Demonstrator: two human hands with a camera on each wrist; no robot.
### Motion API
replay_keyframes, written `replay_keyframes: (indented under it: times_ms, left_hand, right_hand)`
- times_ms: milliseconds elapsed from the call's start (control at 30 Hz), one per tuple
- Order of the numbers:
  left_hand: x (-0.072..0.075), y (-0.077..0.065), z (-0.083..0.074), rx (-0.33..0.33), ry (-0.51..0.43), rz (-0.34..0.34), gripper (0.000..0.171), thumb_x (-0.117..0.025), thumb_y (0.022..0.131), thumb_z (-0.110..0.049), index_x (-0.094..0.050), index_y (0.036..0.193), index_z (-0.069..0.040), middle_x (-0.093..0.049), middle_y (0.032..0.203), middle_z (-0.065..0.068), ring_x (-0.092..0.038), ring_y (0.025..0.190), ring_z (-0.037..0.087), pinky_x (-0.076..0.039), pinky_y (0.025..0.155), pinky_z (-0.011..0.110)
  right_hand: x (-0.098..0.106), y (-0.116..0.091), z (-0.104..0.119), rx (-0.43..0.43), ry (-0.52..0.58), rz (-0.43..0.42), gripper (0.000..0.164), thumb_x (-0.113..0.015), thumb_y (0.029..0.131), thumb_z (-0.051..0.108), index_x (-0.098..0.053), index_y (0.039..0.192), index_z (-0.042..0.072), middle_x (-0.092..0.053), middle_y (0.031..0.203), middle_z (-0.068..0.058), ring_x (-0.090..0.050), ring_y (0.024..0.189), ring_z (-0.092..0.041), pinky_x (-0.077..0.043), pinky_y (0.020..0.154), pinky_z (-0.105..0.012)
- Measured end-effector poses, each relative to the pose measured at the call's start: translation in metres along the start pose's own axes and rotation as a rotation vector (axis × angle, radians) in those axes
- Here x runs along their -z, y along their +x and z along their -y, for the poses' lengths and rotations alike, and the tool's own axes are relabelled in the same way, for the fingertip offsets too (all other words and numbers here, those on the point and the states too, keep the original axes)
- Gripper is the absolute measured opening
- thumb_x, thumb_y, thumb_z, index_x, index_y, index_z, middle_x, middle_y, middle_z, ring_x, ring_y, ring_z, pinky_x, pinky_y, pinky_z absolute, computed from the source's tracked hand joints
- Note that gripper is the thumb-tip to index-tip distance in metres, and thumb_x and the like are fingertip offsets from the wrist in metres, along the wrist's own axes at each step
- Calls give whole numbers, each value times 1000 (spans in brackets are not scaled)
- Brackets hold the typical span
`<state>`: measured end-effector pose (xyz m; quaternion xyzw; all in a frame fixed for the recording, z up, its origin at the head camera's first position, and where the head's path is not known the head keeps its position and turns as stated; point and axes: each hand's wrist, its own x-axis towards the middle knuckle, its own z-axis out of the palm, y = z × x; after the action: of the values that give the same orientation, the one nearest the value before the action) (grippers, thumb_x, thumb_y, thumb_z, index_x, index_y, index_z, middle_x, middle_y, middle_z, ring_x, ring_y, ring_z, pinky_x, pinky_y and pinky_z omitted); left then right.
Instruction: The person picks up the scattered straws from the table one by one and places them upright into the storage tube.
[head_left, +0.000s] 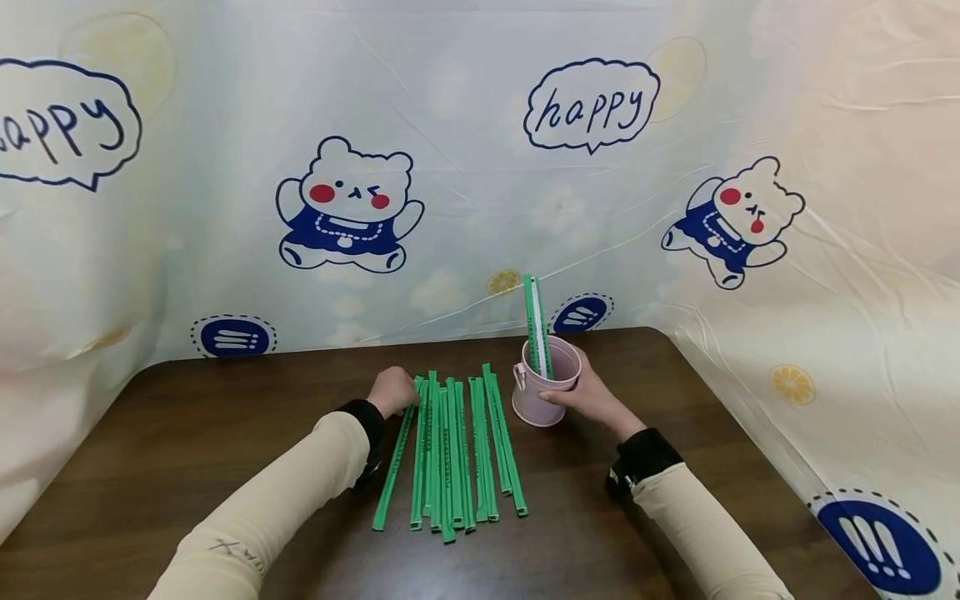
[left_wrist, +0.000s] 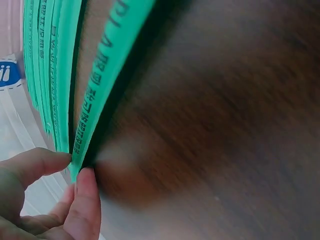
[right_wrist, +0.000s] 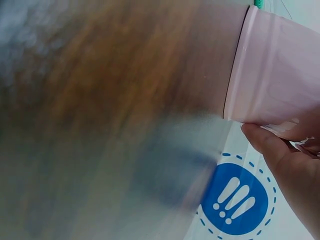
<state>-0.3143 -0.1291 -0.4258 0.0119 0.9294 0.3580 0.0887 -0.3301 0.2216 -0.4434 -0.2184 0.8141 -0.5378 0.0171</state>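
Your left hand (head_left: 393, 391) pinches the far end of the outermost green strip (head_left: 393, 475) between thumb and fingertip; that strip lies at the left of the loose row of green strips (head_left: 450, 450), which runs across the middle of the counter (head_left: 240, 450) with its ends toward the far and near edges. Your right hand (head_left: 592, 396) grips the pink bucket (head_left: 536, 407) at its right side; the bucket stands near the counter's far edge, toward the far right corner, with green strips upright in it (head_left: 533, 325), leaning slightly left. To do this pick-up well, I'd close the pinch squarely on the strip's narrow sides, then raise that end first so the neighbours stay undisturbed. The strip looks long and light, so it may swing; lift gently. Hold the bucket steady without squeezing its wall.
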Motion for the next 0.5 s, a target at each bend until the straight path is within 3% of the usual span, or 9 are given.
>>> replay_keyframes:
  times_ms: [133, 233, 333, 500]
  left_hand:
    - [0, 1, -6, 64, 18, -14, 57, -63, 93, 2, -27, 55, -20, -24, 50, -6, -57, 51, 17, -55, 59, 30]
    - [0, 0, -9, 92, 11, -16, 54, -65, 93, 0, -30, 56, -18, -31, 49, -3, -67, 60, 24, -59, 64, 33]
    - [-1, 1, -9, 102, -10, -17, 51, -65, 94, -1, -32, 58, -17, -35, 51, -2, -67, 61, 24, -59, 65, 33]
    - [-3, 4, -6, 103, -52, -23, 52, -64, 93, -1, -30, 58, -18, -28, 50, -4, -55, 52, 15, -55, 58, 29]
  right_hand:
    - [1, 0, 2, 10, -28, -6, 98, -81, 85, 8, -18, 160, 4, -31, 158, -26, -37, 144, -45, -33, 120, -63]
    - [2, 0, 2, 14, -11, -7, 98, -81, 84, 6, -19, 160, 5, -32, 158, -25, -37, 144, -44, -33, 120, -62]
    - [1, 0, 2, 33, 11, -2, 97, -81, 84, 5, -20, 160, 6, -32, 158, -25, -38, 144, -44, -33, 120, -62]
    - [0, 0, 1, 49, 32, 5, 98, -82, 83, 5, -21, 160, 7, -33, 158, -24, -39, 143, -44, -34, 120, -63]
